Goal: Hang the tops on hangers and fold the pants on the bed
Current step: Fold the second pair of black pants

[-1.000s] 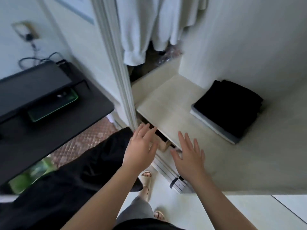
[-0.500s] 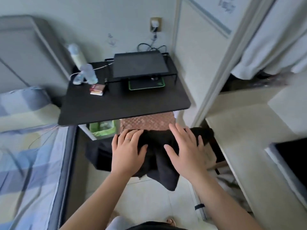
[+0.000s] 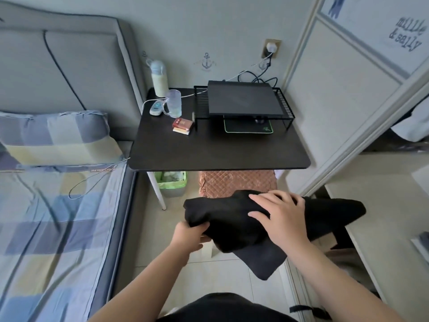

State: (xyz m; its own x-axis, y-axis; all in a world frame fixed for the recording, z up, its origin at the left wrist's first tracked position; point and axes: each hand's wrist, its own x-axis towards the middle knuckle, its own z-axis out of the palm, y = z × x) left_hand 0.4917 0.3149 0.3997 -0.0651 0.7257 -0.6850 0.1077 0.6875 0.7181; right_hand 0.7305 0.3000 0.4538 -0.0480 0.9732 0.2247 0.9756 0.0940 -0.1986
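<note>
The left hand, flat on top a moment earlier, now gripped the black garment from below while the right hand lay spread on it, lifted in mid-air near the bed, probably bound there.

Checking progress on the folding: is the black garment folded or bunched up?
Bunched, not folded. The black garment is crumpled, a loose flap hanging down; the left hand grips its edge, the right hand lies on top.
</note>
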